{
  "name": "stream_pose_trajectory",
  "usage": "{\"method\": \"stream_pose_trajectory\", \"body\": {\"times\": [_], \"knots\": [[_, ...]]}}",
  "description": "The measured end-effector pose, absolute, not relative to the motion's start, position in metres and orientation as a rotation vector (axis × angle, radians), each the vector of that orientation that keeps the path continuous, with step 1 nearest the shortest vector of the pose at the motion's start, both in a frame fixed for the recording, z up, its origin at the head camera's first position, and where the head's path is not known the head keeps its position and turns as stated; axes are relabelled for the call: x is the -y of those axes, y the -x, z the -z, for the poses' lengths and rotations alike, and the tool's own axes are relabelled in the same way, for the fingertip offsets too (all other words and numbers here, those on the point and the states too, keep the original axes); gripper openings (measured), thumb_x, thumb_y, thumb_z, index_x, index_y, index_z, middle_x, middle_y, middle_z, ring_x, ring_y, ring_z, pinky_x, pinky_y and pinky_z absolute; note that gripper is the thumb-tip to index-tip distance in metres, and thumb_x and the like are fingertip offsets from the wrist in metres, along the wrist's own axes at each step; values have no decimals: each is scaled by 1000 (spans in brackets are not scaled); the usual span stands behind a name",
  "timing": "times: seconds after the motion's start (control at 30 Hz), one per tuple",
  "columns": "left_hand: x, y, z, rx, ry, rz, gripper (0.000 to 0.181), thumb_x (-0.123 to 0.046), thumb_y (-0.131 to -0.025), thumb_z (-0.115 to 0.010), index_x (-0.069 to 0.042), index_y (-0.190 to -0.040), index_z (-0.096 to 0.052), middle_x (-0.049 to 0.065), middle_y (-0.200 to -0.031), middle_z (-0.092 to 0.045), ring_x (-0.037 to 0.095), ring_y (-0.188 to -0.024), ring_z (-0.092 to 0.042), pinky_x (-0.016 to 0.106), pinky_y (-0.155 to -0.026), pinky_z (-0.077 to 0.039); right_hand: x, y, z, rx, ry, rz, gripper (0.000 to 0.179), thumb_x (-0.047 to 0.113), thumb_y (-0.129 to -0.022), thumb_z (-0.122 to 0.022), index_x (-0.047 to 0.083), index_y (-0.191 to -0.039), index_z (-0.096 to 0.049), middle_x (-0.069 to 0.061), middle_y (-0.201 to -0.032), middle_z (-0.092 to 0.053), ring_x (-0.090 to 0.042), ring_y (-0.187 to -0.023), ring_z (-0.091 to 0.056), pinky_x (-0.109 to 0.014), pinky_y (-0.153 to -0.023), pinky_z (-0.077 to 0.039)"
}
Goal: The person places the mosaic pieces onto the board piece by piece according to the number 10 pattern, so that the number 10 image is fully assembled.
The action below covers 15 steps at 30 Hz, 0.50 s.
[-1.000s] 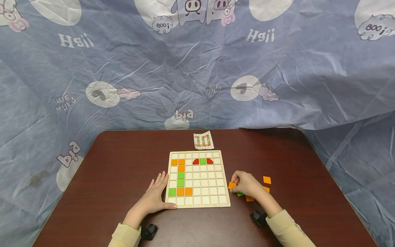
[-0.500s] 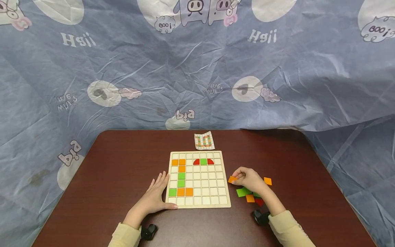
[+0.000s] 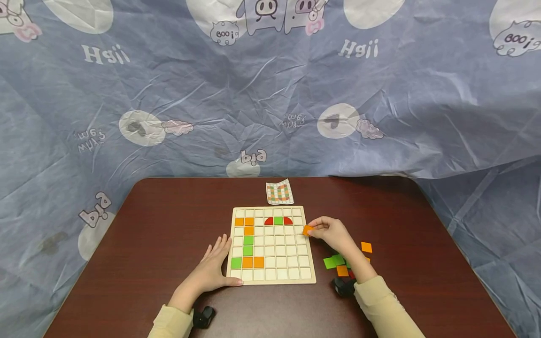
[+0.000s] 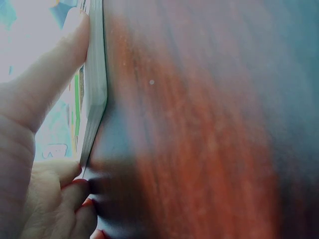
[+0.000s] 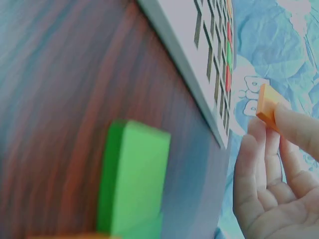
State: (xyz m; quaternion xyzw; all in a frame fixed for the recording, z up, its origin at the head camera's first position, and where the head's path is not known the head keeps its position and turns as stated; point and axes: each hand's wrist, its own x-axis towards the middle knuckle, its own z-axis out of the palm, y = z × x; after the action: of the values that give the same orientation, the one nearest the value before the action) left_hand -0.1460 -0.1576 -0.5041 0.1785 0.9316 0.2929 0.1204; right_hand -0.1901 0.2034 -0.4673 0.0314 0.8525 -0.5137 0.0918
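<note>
A square wooden grid board (image 3: pixel 281 274) lies mid-table. Orange and green square tiles fill several cells on its left side, and near the top a green tile (image 3: pixel 278 220) sits between two red quarter-round pieces. My left hand (image 3: pixel 207 272) rests at the board's left edge, fingers stretched along it and thumb at the near corner; the left wrist view shows the thumb (image 4: pixel 57 64) over the board's rim. Between thumb and fingertips my right hand (image 3: pixel 334 233) pinches an orange square tile (image 3: pixel 307 230), overlapping the board's right edge. In the right wrist view, the tile (image 5: pixel 268 103) is held tilted.
Loose tiles lie right of the board: green ones (image 3: pixel 329 263), an orange one (image 3: pixel 342 271) and another orange one (image 3: pixel 366 247), partly hidden by the right forearm. Behind the board lies a paper card (image 3: pixel 279 192) with a coloured grid pattern. A printed blue cloth (image 3: pixel 270 94) hangs beyond the table.
My right hand has lifted away from the loose tiles and moved forward and left to the board's right edge, carrying the orange tile. The left hand has stayed in place.
</note>
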Motion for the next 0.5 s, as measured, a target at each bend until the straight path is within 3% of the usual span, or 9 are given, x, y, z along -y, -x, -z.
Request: {"method": "stream_pose_trajectory", "body": {"times": [0.27,0.5], "knots": [[158,145,503,-2715,-523,-865,125,-54,-65,-87,0,-156,-20,22,-163,-12,39,-152,-11,60,-121,-10,-179,204,465,-2550,-75,1548,19,11,-89,-72,1,-105,-72,-15,-102,-74,-19,-85,-69,-40,-81,-58],[158,145,501,-2725,-525,-859,125,-53,-66,-87,1,-156,-20,24,-163,-12,39,-152,-11,60,-121,-10,-164,214,463,-2662,-58,1400,13,9,-89,-71,3,-101,-74,-14,-98,-75,-22,-80,-69,-32,-70,-57]]}}
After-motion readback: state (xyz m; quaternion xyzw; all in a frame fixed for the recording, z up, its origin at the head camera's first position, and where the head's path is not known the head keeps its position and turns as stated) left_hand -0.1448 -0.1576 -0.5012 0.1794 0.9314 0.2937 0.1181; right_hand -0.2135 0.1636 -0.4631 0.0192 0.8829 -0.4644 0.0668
